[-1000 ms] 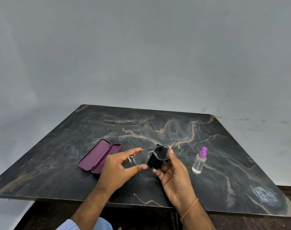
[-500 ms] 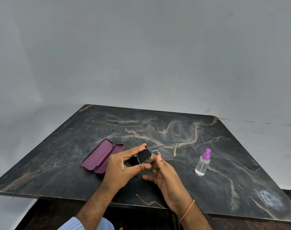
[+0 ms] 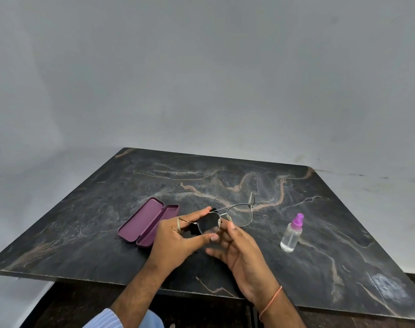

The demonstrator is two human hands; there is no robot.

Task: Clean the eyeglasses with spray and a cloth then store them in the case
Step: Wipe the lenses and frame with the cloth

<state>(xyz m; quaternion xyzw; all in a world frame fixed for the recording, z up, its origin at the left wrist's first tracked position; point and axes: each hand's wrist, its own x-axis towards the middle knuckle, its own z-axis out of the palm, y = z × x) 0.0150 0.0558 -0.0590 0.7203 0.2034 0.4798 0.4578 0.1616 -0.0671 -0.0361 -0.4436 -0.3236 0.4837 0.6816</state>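
Since a second ago the black cloth (image 3: 207, 223) has gone from the lens on the person's right over to the lens on their left, and it now sits behind that lens, showing dark through the glass. Camera view barely shifted.

Left hand (image 3: 178, 240) has the eyeglasses (image 3: 225, 220) by the left rim: index finger curled over the top edge, thumb pushed up against the bottom edge, so the frame is pinched between them. One folded temple arm pokes out across the left knuckles. Right hand (image 3: 239, 254) is at about 4 o'clock from that lens, palm turned up, fingers loosely spread; its thumb tip touches the frame near the nose bridge. Honestly can't tell if the right fingers are actually gripping the cloth from behind, since the lens and the left hand cover that bit.

Other lens is bare and see-through, sticking out toward 2 o'clock over the table (image 3: 343, 233), with its temple arm standing up.

Purple case (image 3: 148, 222) lies open on the dark marble top, at 9 o'clock from the hands, just beside the left hand. Spray bottle (image 3: 291, 234) with the purple cap stands upright at 3 o'clock, well apart from the hands. Thin orange thread (image 3: 271, 300) around the right wrist, striped blue sleeve (image 3: 112, 319) at the bottom edge.
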